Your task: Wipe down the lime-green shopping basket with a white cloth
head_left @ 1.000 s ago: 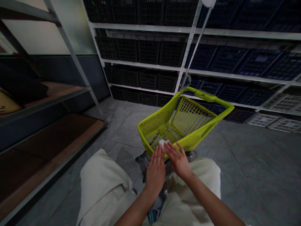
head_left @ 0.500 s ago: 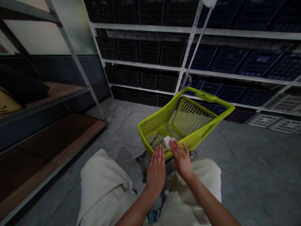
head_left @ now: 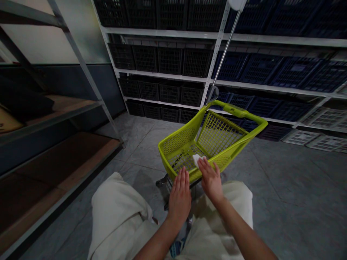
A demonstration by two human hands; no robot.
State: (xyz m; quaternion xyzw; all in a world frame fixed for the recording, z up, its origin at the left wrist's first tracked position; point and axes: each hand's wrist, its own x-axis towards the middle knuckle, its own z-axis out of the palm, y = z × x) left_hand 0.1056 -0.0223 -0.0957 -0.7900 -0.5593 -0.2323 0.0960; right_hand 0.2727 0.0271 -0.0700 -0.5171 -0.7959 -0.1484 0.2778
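Observation:
A lime-green shopping cart (head_left: 179, 141) with lattice walls stands on the floor in front of my knees, its handle on the far right side. My left hand (head_left: 180, 195) lies with fingers straight and together at the cart's near rim. My right hand (head_left: 211, 182) presses a crumpled white cloth or tissue (head_left: 197, 160) against the near side wall, fingers over it and thumb raised. Part of the white piece is hidden under the fingers. The cart's wheels are partly covered by my hands and legs.
White metal racks (head_left: 162, 75) with black crates (head_left: 170, 59) and blue crates (head_left: 257, 68) line the back. Pale crates (head_left: 300, 138) sit low at the right. A metal pole (head_left: 226, 48) rises behind the cart. A wooden-board shelf (head_left: 67, 155) runs along the left.
My right hand has slid slightly up and to the right along the cart's rim with the white cloth. My left hand stays in place. The view has shifted a little.

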